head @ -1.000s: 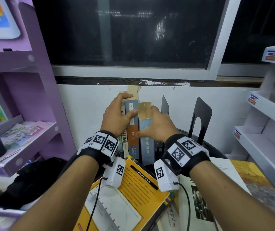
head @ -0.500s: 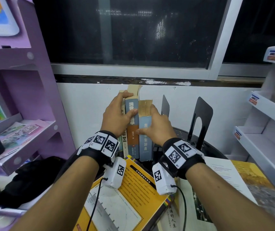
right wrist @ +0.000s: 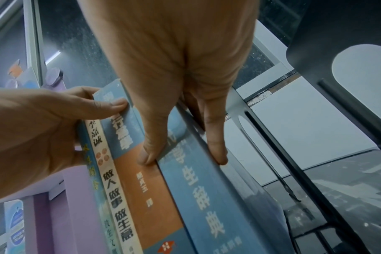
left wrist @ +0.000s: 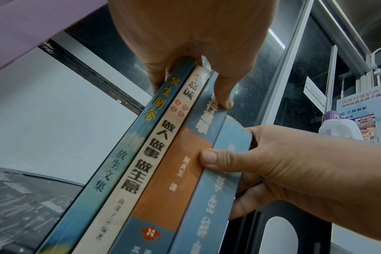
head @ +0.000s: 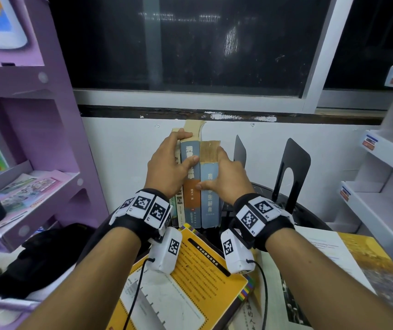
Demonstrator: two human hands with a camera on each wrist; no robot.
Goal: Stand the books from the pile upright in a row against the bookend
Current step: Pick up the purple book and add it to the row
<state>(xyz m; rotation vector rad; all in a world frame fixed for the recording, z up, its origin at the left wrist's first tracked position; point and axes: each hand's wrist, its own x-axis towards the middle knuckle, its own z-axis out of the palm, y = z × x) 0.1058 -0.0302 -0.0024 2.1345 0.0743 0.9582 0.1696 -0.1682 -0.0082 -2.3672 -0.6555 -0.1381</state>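
Observation:
Several books stand upright in a row on the black round table [head: 309, 217]: a thin teal book [left wrist: 111, 171], a cream book [head: 180, 203], a blue-and-orange book [head: 191, 194] and a light blue book [head: 211, 203]. My left hand [head: 189, 147] grips the left books, with its thumb across the blue-and-orange spine [left wrist: 174, 180]. My right hand [head: 212, 170] pinches the light blue book [right wrist: 198, 180], thumb on its spine and fingers on its right cover. A black bookend [head: 239, 151] stands just right of it, and a second bookend [head: 295, 163] stands further right. A yellow book [head: 202, 270] lies flat in front.
Open printed pages [head: 321, 253] lie flat at the right front. A purple shelf unit [head: 54, 139] stands close on the left, with a black bag [head: 35, 258] below it. White shelves [head: 381, 186] stand at the right. The white wall [head: 119, 151] is right behind the books.

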